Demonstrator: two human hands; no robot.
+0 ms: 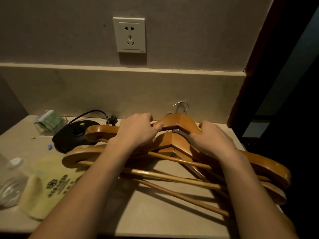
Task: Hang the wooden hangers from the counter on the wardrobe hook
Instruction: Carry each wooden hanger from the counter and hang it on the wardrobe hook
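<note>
counter (155, 213) is seen below the socket (129, 35) | wooden hangers (172, 142) are piled flat there, under the socket | back hanger (179, 121) is held by left hand (136, 130) and right hand (212, 138), fingers curled round it | nothing is hung yet; every hanger is left to be hung

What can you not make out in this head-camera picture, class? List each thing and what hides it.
Head view:
- Wardrobe hook: outside the frame; the right side is dark.
- Number of wooden hangers: the stack overlaps, and the left hand, right hand and forearms cover it.
- Print on the yellow cloth: too small and dim, partly under the left forearm.
- Clear bottle: cut off by the left edge.
</note>
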